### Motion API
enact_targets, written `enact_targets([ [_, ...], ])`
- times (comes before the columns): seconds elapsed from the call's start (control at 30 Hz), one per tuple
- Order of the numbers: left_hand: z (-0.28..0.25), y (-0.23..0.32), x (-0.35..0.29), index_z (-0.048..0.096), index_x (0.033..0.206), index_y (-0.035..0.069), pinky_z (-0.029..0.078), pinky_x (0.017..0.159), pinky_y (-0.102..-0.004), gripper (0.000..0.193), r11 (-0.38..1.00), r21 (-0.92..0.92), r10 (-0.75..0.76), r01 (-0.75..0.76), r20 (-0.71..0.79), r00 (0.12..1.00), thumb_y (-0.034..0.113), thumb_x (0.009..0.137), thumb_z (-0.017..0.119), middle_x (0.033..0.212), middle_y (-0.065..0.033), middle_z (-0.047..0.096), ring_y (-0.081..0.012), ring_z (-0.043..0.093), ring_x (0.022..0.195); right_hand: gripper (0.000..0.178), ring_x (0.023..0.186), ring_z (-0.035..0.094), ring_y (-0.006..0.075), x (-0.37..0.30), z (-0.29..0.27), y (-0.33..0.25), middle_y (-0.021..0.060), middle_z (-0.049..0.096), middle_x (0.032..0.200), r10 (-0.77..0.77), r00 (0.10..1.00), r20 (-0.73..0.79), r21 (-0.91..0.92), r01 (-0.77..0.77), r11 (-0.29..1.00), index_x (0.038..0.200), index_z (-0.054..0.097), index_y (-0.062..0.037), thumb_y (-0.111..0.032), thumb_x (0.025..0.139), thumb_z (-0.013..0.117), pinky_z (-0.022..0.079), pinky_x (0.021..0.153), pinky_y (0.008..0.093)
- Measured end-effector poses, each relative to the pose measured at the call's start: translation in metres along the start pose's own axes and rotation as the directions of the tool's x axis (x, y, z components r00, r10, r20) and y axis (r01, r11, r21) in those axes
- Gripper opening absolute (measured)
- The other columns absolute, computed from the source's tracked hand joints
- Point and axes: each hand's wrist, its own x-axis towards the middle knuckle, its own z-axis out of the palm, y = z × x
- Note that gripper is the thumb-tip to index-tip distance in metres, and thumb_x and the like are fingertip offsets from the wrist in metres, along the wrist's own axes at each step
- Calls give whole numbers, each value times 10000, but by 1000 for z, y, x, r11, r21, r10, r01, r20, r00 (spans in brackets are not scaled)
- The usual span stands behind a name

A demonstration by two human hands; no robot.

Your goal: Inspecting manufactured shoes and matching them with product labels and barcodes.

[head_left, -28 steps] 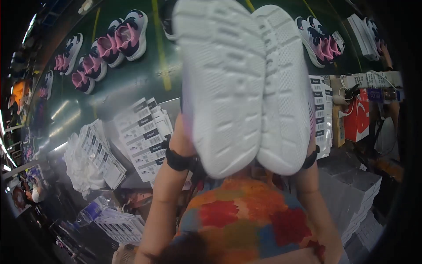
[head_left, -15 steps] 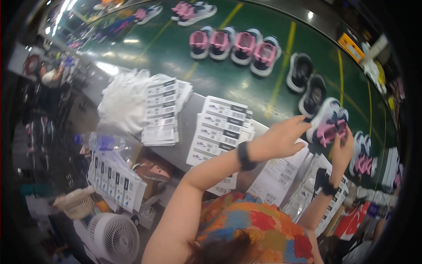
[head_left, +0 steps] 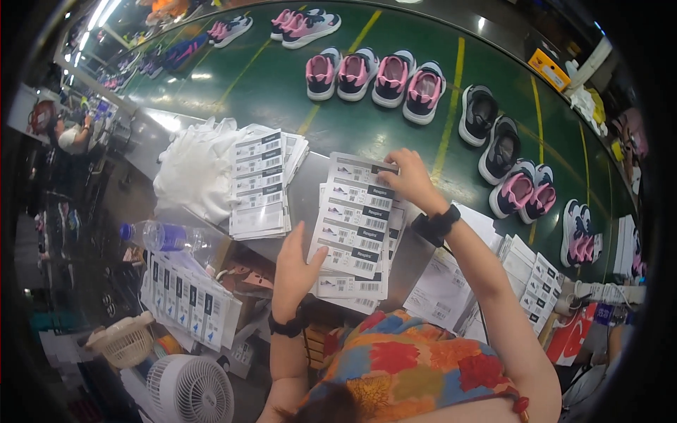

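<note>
I'd lift just the top label sheet (head_left: 356, 218) off its stack (head_left: 351, 287) on the metal table (head_left: 310, 180), no creases. R hand (head_left: 410, 182)'s at its upper R corner, can't tell if pinched; L hand (head_left: 295, 271)'s spread, thumb at lower L edge. Vs 0.5s ago, R hand's off the pink-lined shoes (head_left: 513, 187), now upright on the green bench (head_left: 395, 144).

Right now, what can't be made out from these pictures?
Lower label sheets: head view, mostly covered by the top label sheet.
Right hand: head view, fingers block whether it pinches the sheet or only rests there.
Black shoes: head view, soles hidden against the green table.
Far-left co-worker: head view, too small to tell what the hands do.
</note>
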Motion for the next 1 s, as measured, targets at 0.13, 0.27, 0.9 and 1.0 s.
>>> enact_targets([
  [0.13, -23, 45, 21, 282, 1459, -66, 346, 1084, -420, 869, 967, -236, 81, -91, -51, 995, 166, 781, 773, 1481, -284, 347, -354, 397, 1354, 207, 728, 639, 146, -51, -60, -46, 78, 670, 872, 1, 999, 39, 509, -21, 861, 935, 624, 15, -110, 817, 739, 481, 656, 261],
  [0.27, -29, 78, 35, 551, 1272, -67, 482, 917, -330, 444, 650, -737, 232, 185, 424, 875, 88, 881, 693, 1214, -165, 635, -192, 609, 1076, 216, 808, 629, 79, -103, -101, -69, 31, 681, 918, -1, 982, -189, 777, 150, 611, 1008, 656, 17, -25, 817, 747, 513, 742, 226],
  [0.9, 93, 226, 26, 637, 1028, -117, 510, 696, -274, 219, 456, -863, 638, -216, 148, 756, 82, 950, 594, 933, -124, 682, -142, 627, 794, 750, 837, 588, 287, -210, -173, -56, 153, 590, 984, -168, 332, -928, -253, -231, 940, 1392, 400, 98, -225, 799, 726, 517, 657, 350],
  [1.0, 83, 244, 12, 660, 1005, -104, 506, 636, -312, 207, 502, -796, 695, -338, 138, 706, 88, 943, 617, 876, -155, 703, -151, 626, 713, 694, 896, 584, 298, -217, -173, -52, 165, 578, 1045, -102, 328, -939, -186, -238, 953, 1398, 390, 100, -205, 848, 686, 520, 705, 361],
])
